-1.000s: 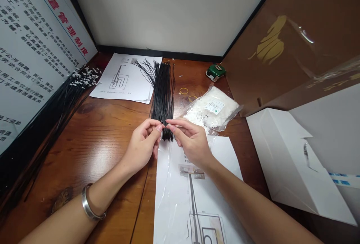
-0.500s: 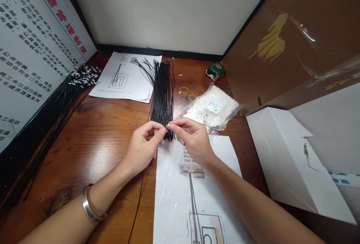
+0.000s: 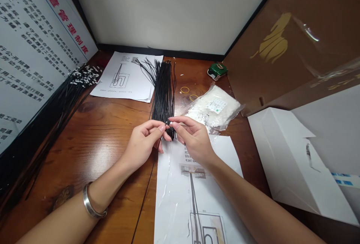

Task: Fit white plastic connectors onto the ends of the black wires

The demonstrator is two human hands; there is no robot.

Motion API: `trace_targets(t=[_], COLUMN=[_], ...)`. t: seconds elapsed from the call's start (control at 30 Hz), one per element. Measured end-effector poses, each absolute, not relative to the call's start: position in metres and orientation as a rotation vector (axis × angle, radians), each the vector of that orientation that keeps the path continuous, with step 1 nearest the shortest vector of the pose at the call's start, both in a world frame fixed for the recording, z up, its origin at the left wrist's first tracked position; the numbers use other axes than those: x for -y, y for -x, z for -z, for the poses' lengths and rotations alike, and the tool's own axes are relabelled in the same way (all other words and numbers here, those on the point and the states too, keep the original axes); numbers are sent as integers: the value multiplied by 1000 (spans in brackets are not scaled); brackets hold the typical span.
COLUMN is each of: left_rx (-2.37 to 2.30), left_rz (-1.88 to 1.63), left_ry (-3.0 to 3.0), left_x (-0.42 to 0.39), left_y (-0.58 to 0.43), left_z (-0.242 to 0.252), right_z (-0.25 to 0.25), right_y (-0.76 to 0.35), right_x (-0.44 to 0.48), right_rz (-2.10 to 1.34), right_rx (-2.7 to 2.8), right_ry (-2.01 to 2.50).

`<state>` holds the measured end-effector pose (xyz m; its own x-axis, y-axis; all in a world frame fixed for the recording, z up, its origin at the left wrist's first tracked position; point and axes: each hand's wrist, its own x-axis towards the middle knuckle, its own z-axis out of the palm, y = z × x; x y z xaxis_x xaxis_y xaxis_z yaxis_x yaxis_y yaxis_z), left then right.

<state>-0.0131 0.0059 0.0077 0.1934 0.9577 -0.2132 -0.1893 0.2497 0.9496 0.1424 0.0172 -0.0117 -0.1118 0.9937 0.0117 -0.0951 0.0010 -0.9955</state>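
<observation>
My left hand (image 3: 143, 141) pinches the end of a black wire (image 3: 144, 197), which trails down over the table towards me. Thumb and forefinger of my right hand (image 3: 194, 139) are closed on a small white plastic connector (image 3: 171, 123). The fingertips of both hands almost meet, with the wire end facing the connector; whether it sits inside is too small to tell. Just behind them lies a thick bundle of black wires (image 3: 163, 90). To the right, a clear bag of small white connectors (image 3: 223, 105) lies with its mouth beside my right hand.
Wires with white connectors (image 3: 84, 76) lie at the left. A printed drawing (image 3: 168, 199) lies under my right forearm; another printed sheet (image 3: 109, 92) is further back. Yellow rubber bands (image 3: 185, 90), a green tape measure (image 3: 217, 70) and a white box (image 3: 289, 161) are also around.
My left hand's lower fingers have spread out a little, and its fingertips have shifted slightly right. The trailing wire has swung slightly right. Both hands keep their pinch.
</observation>
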Motion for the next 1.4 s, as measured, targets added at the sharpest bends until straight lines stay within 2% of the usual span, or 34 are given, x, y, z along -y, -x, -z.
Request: trace_targets(t=[0.53,0.87,1.03,1.4], left_rx=[-1170,-1111,-1022,-1019], left_rz=[-938,-860,-766,-814], left_ry=[-1078,-1082,-1106,-1147], left_x=[-4,-1,-2,0], left_y=[9,14,19,18], left_z=[-11,-12,-12,-11], right_z=[12,23,24,18], right_y=[-143,-146,-150,-149], right_x=[-16,-20,-20,-17], right_rz=[-1359,-1320,-1388,-1395], right_rx=[1275,939,1036,1307], right_ry=[1036,1034,990,900])
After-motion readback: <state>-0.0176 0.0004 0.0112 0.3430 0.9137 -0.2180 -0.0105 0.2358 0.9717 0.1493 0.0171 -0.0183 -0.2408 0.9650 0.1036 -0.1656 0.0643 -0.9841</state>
